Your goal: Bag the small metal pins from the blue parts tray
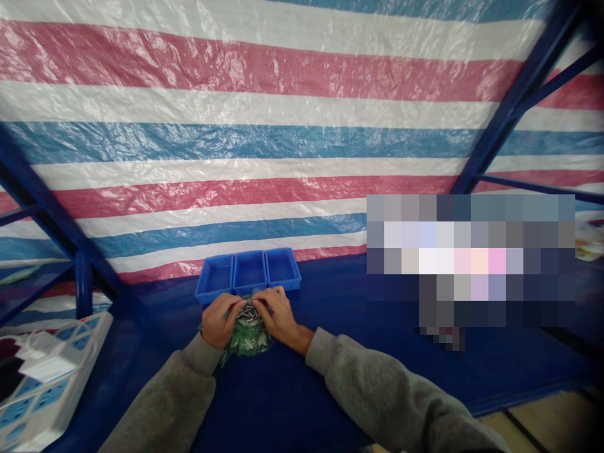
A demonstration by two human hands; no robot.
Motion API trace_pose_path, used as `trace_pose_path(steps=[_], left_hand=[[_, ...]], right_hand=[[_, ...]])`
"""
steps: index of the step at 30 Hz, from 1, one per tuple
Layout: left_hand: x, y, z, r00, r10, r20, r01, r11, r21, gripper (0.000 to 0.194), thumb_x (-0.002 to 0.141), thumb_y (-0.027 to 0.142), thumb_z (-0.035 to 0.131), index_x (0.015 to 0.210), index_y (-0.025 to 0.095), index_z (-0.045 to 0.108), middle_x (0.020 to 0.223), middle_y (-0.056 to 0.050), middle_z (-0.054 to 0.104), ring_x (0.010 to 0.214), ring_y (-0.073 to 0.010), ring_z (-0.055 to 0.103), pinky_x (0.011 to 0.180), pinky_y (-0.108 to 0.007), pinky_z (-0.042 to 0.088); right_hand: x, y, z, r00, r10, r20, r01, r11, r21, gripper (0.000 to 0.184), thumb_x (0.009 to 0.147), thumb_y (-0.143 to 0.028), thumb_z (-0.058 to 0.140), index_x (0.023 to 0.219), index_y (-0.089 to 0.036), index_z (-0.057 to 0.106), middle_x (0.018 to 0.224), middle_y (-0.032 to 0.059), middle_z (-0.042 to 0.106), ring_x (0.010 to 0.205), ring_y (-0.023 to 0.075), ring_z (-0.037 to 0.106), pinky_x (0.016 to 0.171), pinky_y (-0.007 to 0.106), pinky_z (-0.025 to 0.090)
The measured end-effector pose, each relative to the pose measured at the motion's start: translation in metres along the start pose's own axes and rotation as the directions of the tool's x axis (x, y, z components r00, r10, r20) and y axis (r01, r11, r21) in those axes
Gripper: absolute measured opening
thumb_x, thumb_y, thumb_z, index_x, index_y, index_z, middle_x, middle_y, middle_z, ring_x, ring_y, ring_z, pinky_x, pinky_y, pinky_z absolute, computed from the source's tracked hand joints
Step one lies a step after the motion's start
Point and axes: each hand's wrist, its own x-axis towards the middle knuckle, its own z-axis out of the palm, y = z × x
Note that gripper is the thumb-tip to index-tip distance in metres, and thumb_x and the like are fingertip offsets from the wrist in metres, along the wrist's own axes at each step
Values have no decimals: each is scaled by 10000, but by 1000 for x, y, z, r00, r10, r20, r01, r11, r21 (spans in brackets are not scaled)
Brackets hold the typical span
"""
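A crumpled, clear and green plastic bag (248, 341) lies on the blue table between my hands. Inside its upper part show several small silvery metal pieces, perhaps screws (249, 313); their exact kind is too small to tell. My left hand (221, 319) is closed at the bag's left edge, thumb against fingers. My right hand (277, 314) pinches the right side of the same edge, its fingertips close to those of the left. Just beyond my hands stand three joined blue bins (228, 296) in a row. My fingers hide part of the bag's top.
A white power strip (70, 393) with plugged-in chargers (50, 357) lies at the left. Blue frame posts (83, 283) rise at both sides before a striped tarp (264, 138). A blurred-out patch covers the right part of the blue table (377, 377).
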Motion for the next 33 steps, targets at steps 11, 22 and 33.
trace_pose_path(steps=[11, 22, 33], left_hand=[[-3, -2, 2, 1000, 2, 6, -1, 997, -74, 79, 806, 217, 585, 808, 172, 650, 752, -35, 671, 724, -146, 614, 714, -275, 494], [-6, 2, 2, 987, -158, -37, 152, 978, -143, 93, 850, 225, 508, 884, 150, 551, 946, -73, 675, 889, -162, 638, 805, -318, 503], [-7, -6, 3, 998, -46, 36, 47, 999, -18, 193, 866, 238, 498, 971, 173, 646, 873, -55, 674, 812, -152, 620, 791, -292, 493]], right_hand=[[-1, 2, 2, 1000, 29, -4, -29, 1000, -1, 156, 917, -257, 439, 893, -197, 581, 821, 27, 640, 749, 148, 550, 772, 314, 349], [-2, -2, -1, 999, 46, -10, -46, 999, -1, 177, 913, -228, 424, 1014, -199, 567, 926, 36, 647, 832, 157, 571, 795, 318, 349], [-2, -2, -2, 998, 56, -15, -56, 998, 1, 212, 926, -217, 380, 1034, -195, 561, 944, 50, 644, 854, 166, 564, 813, 321, 341]])
